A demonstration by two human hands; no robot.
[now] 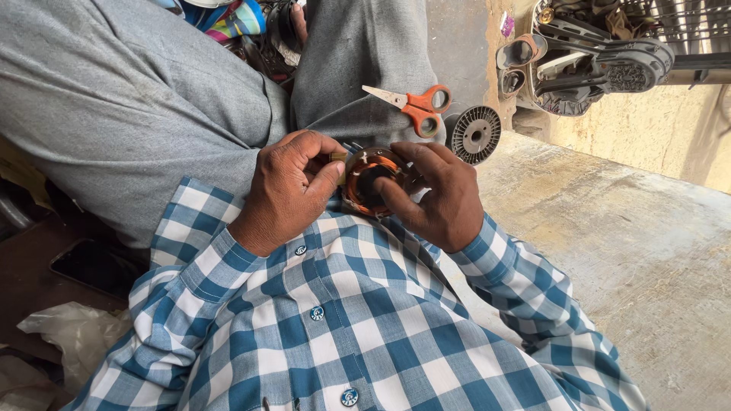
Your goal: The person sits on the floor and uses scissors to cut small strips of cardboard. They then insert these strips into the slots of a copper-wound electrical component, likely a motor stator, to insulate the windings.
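Observation:
A round motor stator with copper windings (371, 176) rests against my lap, held between both hands. My left hand (285, 190) pinches its left rim between thumb and forefinger. My right hand (438, 196) grips its right side, with a finger reaching into the centre hole. Orange-handled scissors (415, 106) lie on my grey trouser leg just beyond the stator. A dark round slotted rotor disc (474, 134) sits on the floor beside the scissors.
I sit on a worn concrete floor (624, 251) in a blue-and-white checked shirt. Black motor parts and coil pieces (586, 57) are piled at the far right. A dark phone (95, 266) and a crumpled white bag (72, 335) lie at my left.

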